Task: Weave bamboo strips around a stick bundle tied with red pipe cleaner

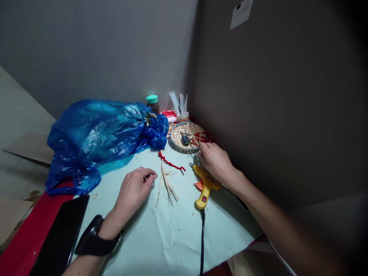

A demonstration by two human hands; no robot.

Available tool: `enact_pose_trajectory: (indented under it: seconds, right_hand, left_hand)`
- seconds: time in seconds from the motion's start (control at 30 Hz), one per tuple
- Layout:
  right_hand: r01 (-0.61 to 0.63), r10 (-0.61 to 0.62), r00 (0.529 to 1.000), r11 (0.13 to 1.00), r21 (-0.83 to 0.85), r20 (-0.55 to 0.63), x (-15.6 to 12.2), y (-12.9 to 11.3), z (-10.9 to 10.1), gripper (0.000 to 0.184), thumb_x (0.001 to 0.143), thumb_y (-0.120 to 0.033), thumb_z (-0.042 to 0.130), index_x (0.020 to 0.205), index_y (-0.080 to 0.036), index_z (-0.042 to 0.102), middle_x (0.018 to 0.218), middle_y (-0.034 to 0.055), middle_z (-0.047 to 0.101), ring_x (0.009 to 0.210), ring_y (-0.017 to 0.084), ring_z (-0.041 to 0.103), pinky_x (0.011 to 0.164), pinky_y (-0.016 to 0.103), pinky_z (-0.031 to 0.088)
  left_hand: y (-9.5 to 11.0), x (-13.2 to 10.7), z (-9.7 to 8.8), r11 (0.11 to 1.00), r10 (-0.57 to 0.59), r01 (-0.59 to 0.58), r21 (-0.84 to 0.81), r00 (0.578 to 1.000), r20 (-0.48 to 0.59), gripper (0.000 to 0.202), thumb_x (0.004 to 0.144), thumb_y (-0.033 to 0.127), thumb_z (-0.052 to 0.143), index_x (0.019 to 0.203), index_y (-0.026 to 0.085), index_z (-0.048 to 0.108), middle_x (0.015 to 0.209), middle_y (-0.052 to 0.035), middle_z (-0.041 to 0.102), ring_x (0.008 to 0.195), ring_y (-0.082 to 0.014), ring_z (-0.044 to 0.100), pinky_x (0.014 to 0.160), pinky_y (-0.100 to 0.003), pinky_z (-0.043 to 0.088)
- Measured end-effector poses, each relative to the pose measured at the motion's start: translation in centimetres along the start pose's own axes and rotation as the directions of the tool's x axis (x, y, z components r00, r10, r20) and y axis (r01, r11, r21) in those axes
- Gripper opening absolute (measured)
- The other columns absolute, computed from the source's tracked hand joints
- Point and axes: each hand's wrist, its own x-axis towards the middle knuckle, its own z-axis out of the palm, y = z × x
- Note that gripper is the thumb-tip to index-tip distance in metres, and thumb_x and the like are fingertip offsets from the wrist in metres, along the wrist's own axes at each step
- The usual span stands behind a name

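My left hand (135,189) rests on the pale green table sheet (172,237) with its fingers curled in, pinching a small pale piece I cannot make out. A bundle of thin straw strips (166,182) tied with a red strand (171,164) lies just right of it. My right hand (215,160) reaches to the near rim of a round woven tray (176,140), fingers closed around thin strands there. A yellow glue gun (205,184) lies under that wrist, its black cord running toward me.
A crumpled blue plastic bag (97,134) fills the back left. A green-capped jar (153,102) and a cup of clear sticks (181,107) stand in the corner. A dark phone (61,237) lies on a red sheet (25,241) at the near left. A wall panel closes the right side.
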Motion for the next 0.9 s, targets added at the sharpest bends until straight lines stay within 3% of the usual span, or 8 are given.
enact_pose_trajectory:
  seconds: [0.1,0.23,0.33,0.43,0.53,0.73,0.9]
  right_hand:
    - [0.076,-0.08,0.993,0.996,-0.044,-0.086,-0.1,-1.2,-0.3,0.022,0.091,-0.022,0.043,0.106,-0.014,0.057,0.105,0.0137,0.061,0.098,0.027,0.055,0.074,0.034,0.034]
    - [0.209,-0.211,0.977,0.974,0.086,0.014,-0.2,-3.6,-0.5,0.023,0.093,-0.029,0.041,0.096,-0.017,0.061,0.096,0.0089,0.064,0.086,0.022,0.058,0.064,0.03,0.034]
    - [0.266,-0.276,0.958,0.957,0.112,0.081,-0.1,-5.4,0.7,0.029,0.092,-0.037,0.044,0.09,-0.015,0.063,0.09,0.0101,0.064,0.086,0.024,0.059,0.064,0.031,0.033]
    - [0.323,-0.333,0.936,0.941,0.099,0.116,0.1,-6.4,2.4,0.023,0.091,-0.026,0.044,0.087,-0.013,0.063,0.088,0.0113,0.064,0.086,0.023,0.058,0.068,0.032,0.033]
    - [0.335,-0.346,0.932,0.936,0.104,0.11,0.2,-6.4,3.2,0.024,0.091,-0.018,0.04,0.087,-0.014,0.063,0.085,0.0104,0.064,0.083,0.022,0.059,0.067,0.032,0.032]
    - [0.285,-0.305,0.948,0.94,0.189,0.089,0.0,-5.2,2.6,0.022,0.091,-0.023,0.043,0.084,-0.016,0.062,0.085,0.0066,0.064,0.07,0.016,0.057,0.058,0.029,0.028]
    - [0.25,-0.288,0.952,0.928,0.277,0.105,0.1,-4.7,2.3,0.019,0.089,-0.022,0.045,0.084,-0.016,0.062,0.084,0.0052,0.063,0.069,0.014,0.055,0.057,0.027,0.028]
  left_hand:
    - [-0.9,1.5,-0.1,0.997,-0.075,0.076,-0.016,0.997,0.022,0.025,0.083,0.031,0.049,0.086,0.018,0.071,0.09,-0.0068,0.071,0.083,-0.0227,0.06,0.074,-0.032,0.039]
    - [-1.2,3.8,0.9,0.992,-0.121,0.123,-0.03,0.99,0.068,0.026,0.081,0.037,0.051,0.081,0.019,0.07,0.082,-0.0073,0.071,0.079,-0.0227,0.061,0.07,-0.03,0.038]
    - [-1.1,5.4,2.1,0.989,-0.146,0.147,-0.018,0.988,0.06,0.031,0.08,0.045,0.052,0.076,0.019,0.068,0.078,-0.0087,0.07,0.077,-0.0238,0.061,0.066,-0.03,0.037]
    - [-0.8,6.4,3.2,0.982,-0.19,0.19,0.006,0.981,0.027,0.03,0.076,0.047,0.055,0.072,0.018,0.063,0.075,-0.0102,0.069,0.073,-0.025,0.059,0.061,-0.031,0.033]
    - [-0.7,6.9,3.9,0.977,-0.213,0.213,0.015,0.977,0.016,0.021,0.073,0.04,0.058,0.071,0.019,0.059,0.073,-0.0092,0.067,0.07,-0.0243,0.058,0.058,-0.03,0.031]
    - [-0.8,6.7,3.7,0.98,-0.194,0.196,-0.034,0.98,0.052,0.014,0.074,0.03,0.053,0.065,0.02,0.055,0.068,-0.006,0.064,0.066,-0.0207,0.055,0.058,-0.029,0.029]
    - [-1.4,5.9,3.3,0.967,-0.163,0.198,-0.159,0.964,0.21,0.025,0.075,0.038,0.052,0.06,0.019,0.057,0.058,-0.0027,0.063,0.058,-0.0165,0.052,0.055,-0.026,0.032]
